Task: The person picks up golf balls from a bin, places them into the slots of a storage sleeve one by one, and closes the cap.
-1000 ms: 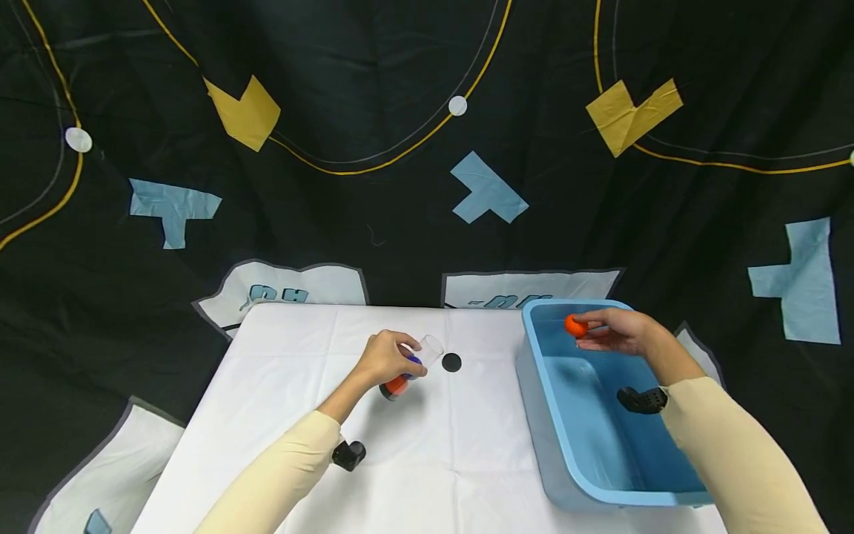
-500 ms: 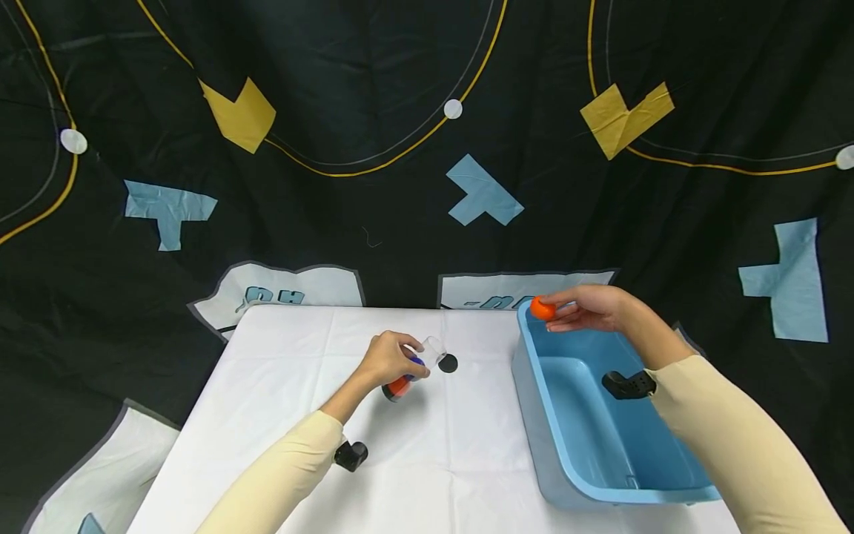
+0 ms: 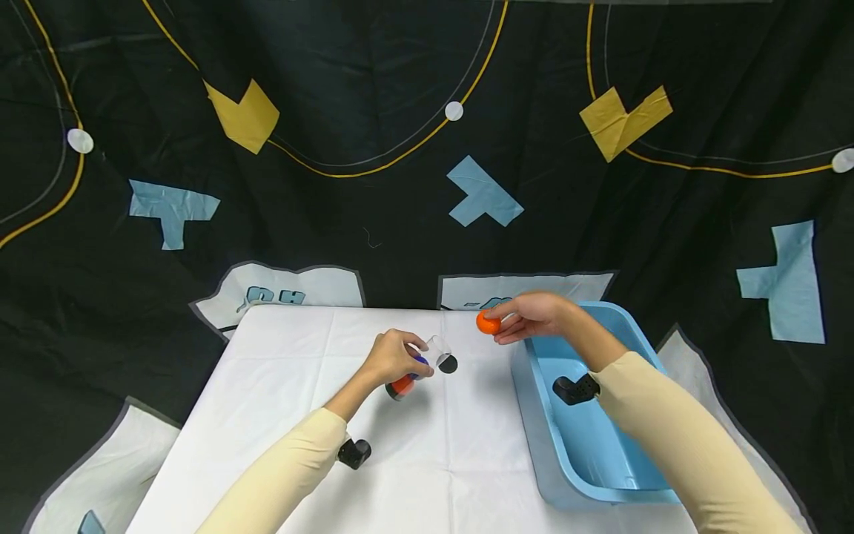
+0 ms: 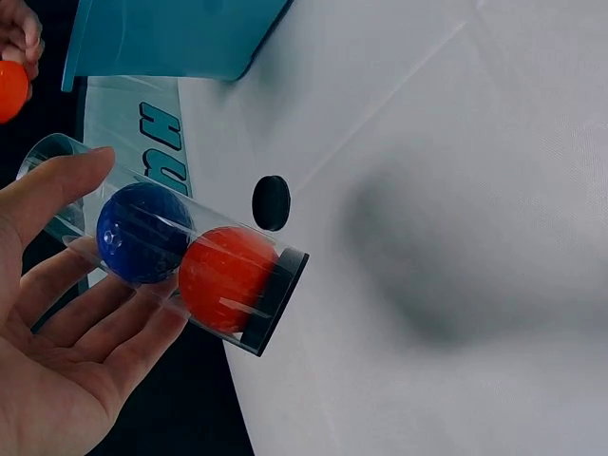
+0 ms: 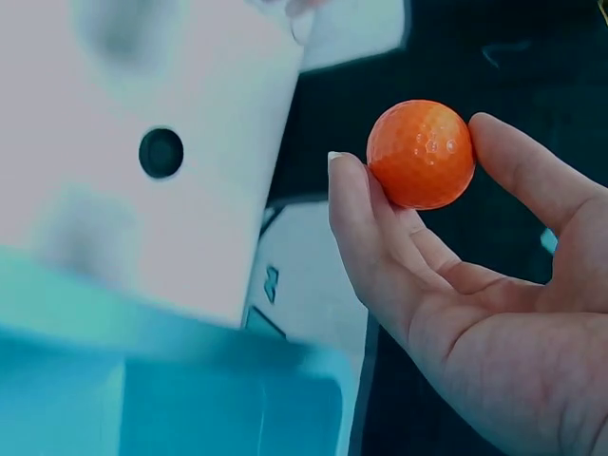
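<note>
My left hand (image 3: 394, 357) grips a clear plastic tube (image 4: 204, 214), tilted above the table, with its open end toward the right. Inside the tube a red ball (image 4: 226, 278) rests against the black end cap (image 4: 275, 302), and a blue ball (image 4: 144, 233) sits behind it. An orange golf ball (image 5: 420, 154) is pinched between the thumb and fingers of my right hand (image 3: 537, 315). That hand hangs over the left edge of the blue bin, a little apart from the tube's mouth. A loose black cap (image 3: 448, 364) lies on the table beneath the tube's open end.
The light blue bin (image 3: 557, 445) stands at the right of the table, under my right forearm. A white cloth covers the table (image 3: 394, 475). Behind it hangs a black curtain (image 3: 347, 222) with yellow and blue tape pieces.
My right hand has carried the orange golf ball left, from over the bin to beyond its left edge. My left hand with the tube has barely shifted.
</note>
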